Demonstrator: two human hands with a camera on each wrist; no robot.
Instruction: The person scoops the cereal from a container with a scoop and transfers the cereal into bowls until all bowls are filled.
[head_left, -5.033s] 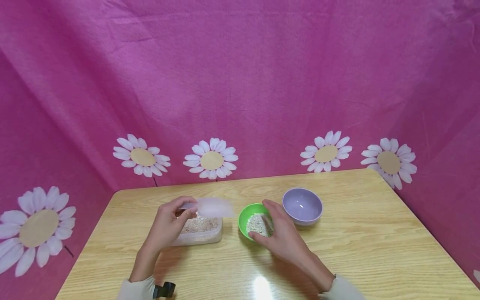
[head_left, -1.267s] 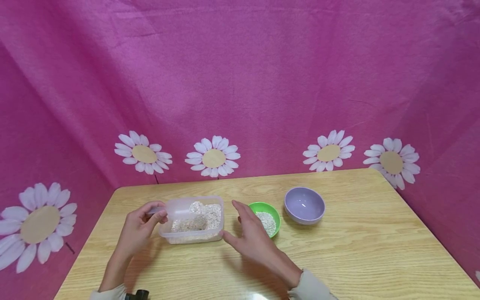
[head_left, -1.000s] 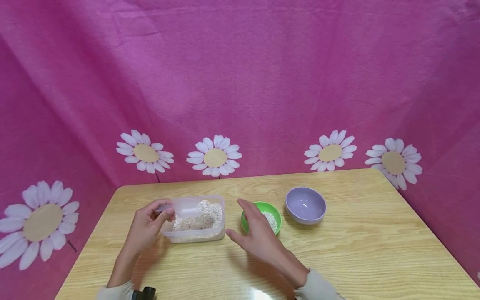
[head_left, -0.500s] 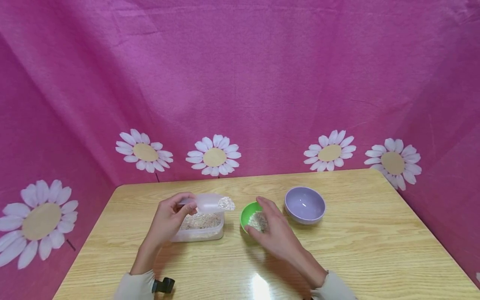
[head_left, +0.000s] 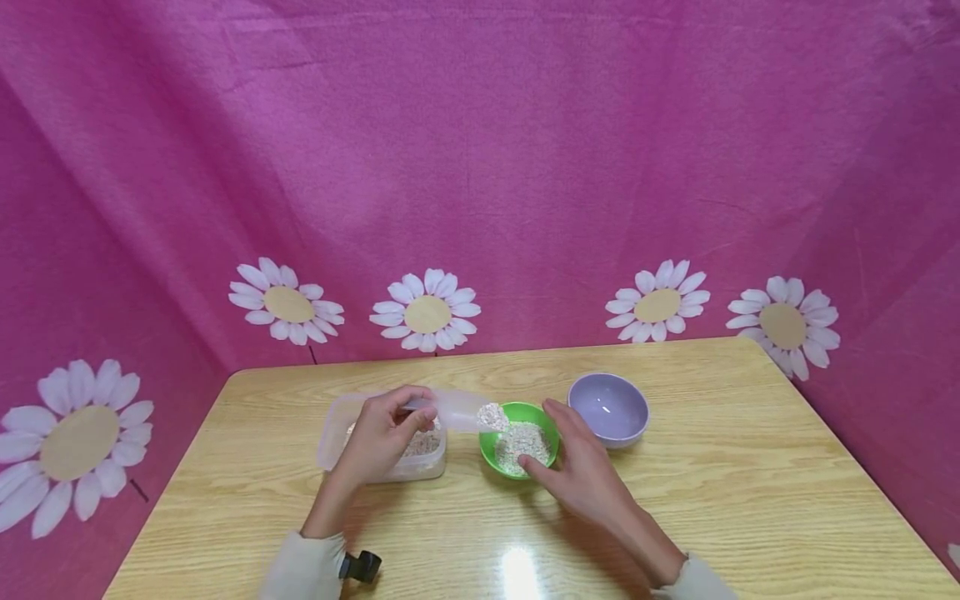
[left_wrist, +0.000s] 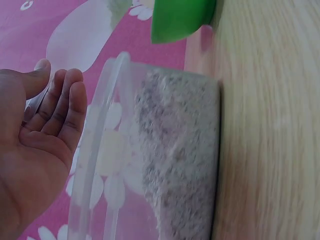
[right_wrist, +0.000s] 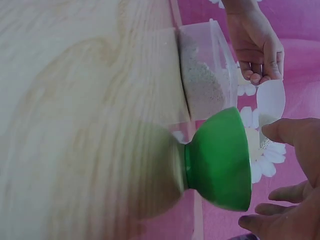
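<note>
Scoop point(head_left: 457, 410), direction: its handle is at my left and its mouth points to my right, toward the green bowl point(right_wrist: 220, 160). The long axis lies crosswise, close to parallel with the far edge of the bench point(head_left: 750, 483). In both wrist views the mouth sits a little lower than the handle.
Scoop, look: smooth, translucent pale plastic with a faint lilac tint, rounded and trough-shaped; a small heap of whitish flakes point(head_left: 492, 417) sits at its mouth.
Scoop, place: in the air, its handle above the clear plastic box point(head_left: 416, 473) and its mouth over the left rim of the green bowl.
Left hand point(head_left: 384, 433): my thumb and fingers pinch the handle of the scoop.
Right hand point(head_left: 588, 479): fingers and thumb spread in a wide curve about the right side of the green bowl, close to its rim; I cannot tell whether they touch it.
Green bowl: bright, upright on a narrow foot on the bench, with pale flakes inside.
Box: rectangular, to the left of the green bowl, holding more flakes.
Purple bowl point(head_left: 609, 408): glossy, upright, just beyond my right hand.
Backdrop: magenta cloth point(head_left: 480, 167) printed with large white daisies.
</note>
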